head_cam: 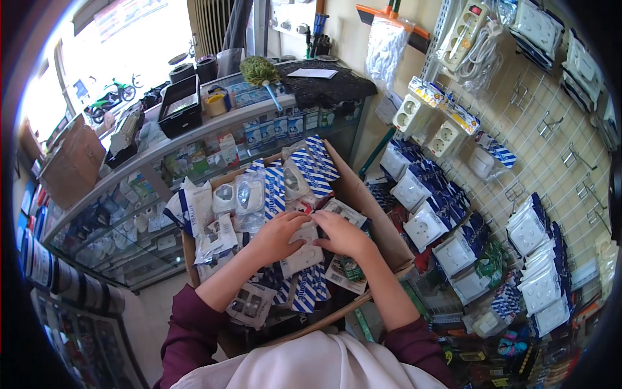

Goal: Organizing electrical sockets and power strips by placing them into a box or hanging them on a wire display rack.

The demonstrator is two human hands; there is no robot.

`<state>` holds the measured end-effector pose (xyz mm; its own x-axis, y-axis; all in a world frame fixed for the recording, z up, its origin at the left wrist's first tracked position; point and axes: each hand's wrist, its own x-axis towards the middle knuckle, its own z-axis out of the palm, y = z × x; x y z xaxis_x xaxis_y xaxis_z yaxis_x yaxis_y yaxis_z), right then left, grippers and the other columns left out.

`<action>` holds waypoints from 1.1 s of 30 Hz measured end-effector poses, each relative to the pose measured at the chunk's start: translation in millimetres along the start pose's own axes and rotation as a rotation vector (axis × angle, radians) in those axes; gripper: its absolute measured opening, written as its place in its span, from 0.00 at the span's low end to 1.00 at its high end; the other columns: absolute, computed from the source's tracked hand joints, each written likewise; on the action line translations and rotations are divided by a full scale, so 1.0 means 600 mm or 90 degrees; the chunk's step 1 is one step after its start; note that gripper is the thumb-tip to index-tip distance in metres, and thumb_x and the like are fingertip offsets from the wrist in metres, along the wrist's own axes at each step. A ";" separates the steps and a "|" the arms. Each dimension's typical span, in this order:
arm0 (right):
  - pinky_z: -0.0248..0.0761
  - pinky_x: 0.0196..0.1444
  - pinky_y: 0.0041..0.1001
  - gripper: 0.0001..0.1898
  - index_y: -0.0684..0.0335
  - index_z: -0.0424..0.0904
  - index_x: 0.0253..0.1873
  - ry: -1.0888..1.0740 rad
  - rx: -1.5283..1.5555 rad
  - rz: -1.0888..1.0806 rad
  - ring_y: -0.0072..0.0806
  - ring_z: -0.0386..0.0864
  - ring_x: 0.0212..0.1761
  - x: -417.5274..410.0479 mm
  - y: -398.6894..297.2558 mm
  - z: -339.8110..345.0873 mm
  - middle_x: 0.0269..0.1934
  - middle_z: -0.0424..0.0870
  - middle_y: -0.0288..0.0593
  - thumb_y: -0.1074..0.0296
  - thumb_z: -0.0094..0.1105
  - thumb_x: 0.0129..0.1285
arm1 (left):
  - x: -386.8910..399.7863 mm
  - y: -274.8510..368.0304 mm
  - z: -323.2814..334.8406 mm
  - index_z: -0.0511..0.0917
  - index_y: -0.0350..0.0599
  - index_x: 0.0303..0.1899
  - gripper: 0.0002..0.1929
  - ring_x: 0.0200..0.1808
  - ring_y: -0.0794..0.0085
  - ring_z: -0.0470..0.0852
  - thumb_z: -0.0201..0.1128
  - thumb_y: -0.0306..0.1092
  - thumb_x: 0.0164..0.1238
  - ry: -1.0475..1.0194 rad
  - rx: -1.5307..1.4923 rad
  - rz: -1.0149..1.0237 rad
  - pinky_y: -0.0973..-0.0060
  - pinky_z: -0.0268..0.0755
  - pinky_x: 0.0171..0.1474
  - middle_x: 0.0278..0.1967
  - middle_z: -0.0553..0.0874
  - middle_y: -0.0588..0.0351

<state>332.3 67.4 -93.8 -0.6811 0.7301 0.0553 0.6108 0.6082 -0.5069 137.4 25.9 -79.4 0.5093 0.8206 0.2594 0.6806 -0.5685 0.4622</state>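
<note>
A white packaged wall switch or socket plate (303,255) is between my two hands, over an open cardboard box (384,228). My left hand (277,238) grips its upper left part, thumb across the front. On the upper right, my right hand (342,233) grips it with bent fingers, close to the left fingertips. Its upper edge is partly covered by my fingers. Packets with blue-and-white striped Panasonic cards (274,192) fill the box around it. A dark-faced packaged plate (250,304) lies at the near left, and a green-and-white card packet (354,270) is below my right hand.
Beyond the box runs a glass display counter (167,194) carrying a black tray (180,107) and a green duster (260,70). Packaged switches and sockets (427,231) hang on a wire grid wall (534,131) at the right. Round containers (68,277) are stacked at the left.
</note>
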 end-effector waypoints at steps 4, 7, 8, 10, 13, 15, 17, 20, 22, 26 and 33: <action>0.64 0.59 0.35 0.29 0.67 0.66 0.59 0.021 -0.019 -0.018 0.45 0.70 0.58 0.035 -0.007 -0.012 0.56 0.71 0.54 0.67 0.65 0.53 | -0.017 -0.010 -0.033 0.73 0.39 0.50 0.22 0.56 0.55 0.72 0.65 0.30 0.51 0.022 -0.025 -0.054 0.64 0.65 0.58 0.52 0.76 0.47; 0.69 0.50 0.40 0.24 0.67 0.67 0.55 0.105 0.032 0.030 0.46 0.75 0.51 0.082 -0.024 -0.007 0.49 0.77 0.55 0.65 0.61 0.55 | -0.024 -0.032 -0.045 0.73 0.40 0.48 0.22 0.55 0.54 0.72 0.67 0.32 0.50 0.106 0.023 -0.092 0.65 0.65 0.57 0.51 0.76 0.48; 0.71 0.46 0.40 0.24 0.66 0.66 0.57 0.157 0.068 0.016 0.47 0.79 0.45 0.105 -0.025 0.009 0.41 0.80 0.57 0.65 0.59 0.57 | -0.029 -0.041 -0.047 0.73 0.40 0.47 0.22 0.56 0.54 0.72 0.69 0.33 0.49 0.181 0.071 -0.116 0.65 0.65 0.57 0.51 0.75 0.48; 0.72 0.42 0.36 0.24 0.66 0.66 0.58 0.163 0.133 0.035 0.43 0.80 0.41 0.140 -0.024 0.040 0.38 0.81 0.53 0.64 0.59 0.58 | -0.038 -0.052 -0.048 0.72 0.40 0.48 0.24 0.57 0.54 0.70 0.70 0.35 0.48 0.182 0.108 -0.163 0.64 0.65 0.57 0.51 0.75 0.49; 0.71 0.35 0.24 0.23 0.62 0.69 0.57 0.188 0.194 0.053 0.25 0.79 0.30 0.160 -0.038 0.069 0.28 0.80 0.44 0.67 0.63 0.57 | -0.052 -0.075 -0.035 0.70 0.40 0.50 0.30 0.59 0.54 0.68 0.72 0.39 0.45 0.153 0.140 -0.233 0.63 0.65 0.58 0.53 0.73 0.50; 0.68 0.30 0.26 0.22 0.63 0.72 0.54 0.198 0.311 0.067 0.26 0.75 0.26 0.162 -0.027 0.087 0.25 0.78 0.41 0.68 0.64 0.54 | -0.052 -0.078 -0.030 0.70 0.40 0.51 0.31 0.59 0.54 0.68 0.72 0.40 0.45 0.160 0.155 -0.190 0.63 0.64 0.58 0.54 0.73 0.51; 0.68 0.30 0.22 0.20 0.64 0.73 0.54 0.221 0.445 0.057 0.22 0.74 0.27 0.164 -0.011 0.095 0.26 0.78 0.38 0.70 0.63 0.55 | -0.044 -0.066 -0.039 0.72 0.42 0.51 0.29 0.57 0.55 0.70 0.72 0.40 0.45 0.163 0.127 -0.194 0.63 0.65 0.58 0.53 0.75 0.52; 0.67 0.31 0.18 0.17 0.67 0.73 0.53 0.225 0.667 0.064 0.16 0.74 0.30 0.164 -0.029 0.078 0.29 0.78 0.35 0.73 0.60 0.58 | -0.046 -0.055 -0.063 0.75 0.45 0.49 0.27 0.56 0.58 0.72 0.72 0.39 0.45 0.197 0.113 -0.173 0.65 0.65 0.56 0.52 0.78 0.54; 0.71 0.36 0.17 0.17 0.69 0.71 0.54 0.197 0.781 0.122 0.18 0.76 0.36 0.143 -0.070 0.037 0.36 0.78 0.37 0.73 0.57 0.61 | -0.051 -0.042 -0.083 0.79 0.49 0.46 0.19 0.53 0.64 0.76 0.69 0.38 0.50 0.258 0.104 -0.166 0.61 0.62 0.59 0.48 0.81 0.60; 0.76 0.44 0.25 0.19 0.67 0.65 0.59 0.136 0.931 0.102 0.26 0.79 0.43 0.127 -0.088 0.002 0.45 0.77 0.41 0.67 0.51 0.66 | -0.039 -0.060 -0.069 0.83 0.45 0.40 0.10 0.41 0.66 0.84 0.65 0.34 0.56 0.454 -0.019 -0.094 0.69 0.68 0.51 0.37 0.86 0.54; 0.74 0.41 0.22 0.24 0.62 0.63 0.62 0.428 0.371 -0.002 0.30 0.78 0.47 0.049 -0.049 -0.066 0.48 0.76 0.47 0.66 0.56 0.63 | -0.025 -0.074 -0.060 0.82 0.36 0.37 0.11 0.31 0.83 0.80 0.59 0.36 0.66 0.543 -0.441 -0.225 0.87 0.66 0.33 0.30 0.85 0.58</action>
<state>310.5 83.4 -43.3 -0.1894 0.8685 0.4581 0.1820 0.4895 -0.8528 80.7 41.1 -73.2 -0.3540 0.8505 0.3890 0.1440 -0.3614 0.9212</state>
